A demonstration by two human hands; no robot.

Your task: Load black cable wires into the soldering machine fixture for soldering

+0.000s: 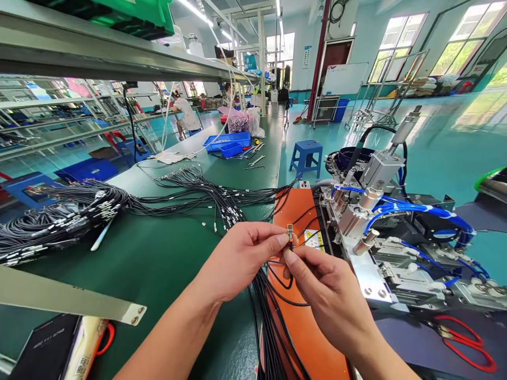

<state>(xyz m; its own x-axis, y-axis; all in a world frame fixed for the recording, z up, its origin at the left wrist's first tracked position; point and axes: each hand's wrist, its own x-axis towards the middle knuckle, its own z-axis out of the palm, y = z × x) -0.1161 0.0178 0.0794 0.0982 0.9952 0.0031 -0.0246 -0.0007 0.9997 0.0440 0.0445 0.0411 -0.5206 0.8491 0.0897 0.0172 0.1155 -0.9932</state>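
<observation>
Between thumb and forefinger, my left hand [249, 253] pinches a small metal connector [290, 230] on the end of a black cable. Just below it, my right hand [322, 279] grips that black cable [292, 279] with thumb and fingers closed. Both hands almost touch, held above an orange panel [295, 198]. Under them a bundle of black cables [271, 316] runs down toward me. More black cables with white tags [229, 211] lie across the green table beyond my left hand.
A machine with metal cylinders [382, 169] and blue air tubes stands at the right. Red-handled scissors [467, 343] lie at the lower right. Coiled cables [79, 216] fill the left side. A blue tray [227, 141] and wrenches [257, 160] sit farther back; a blue stool [307, 155] stands on the floor.
</observation>
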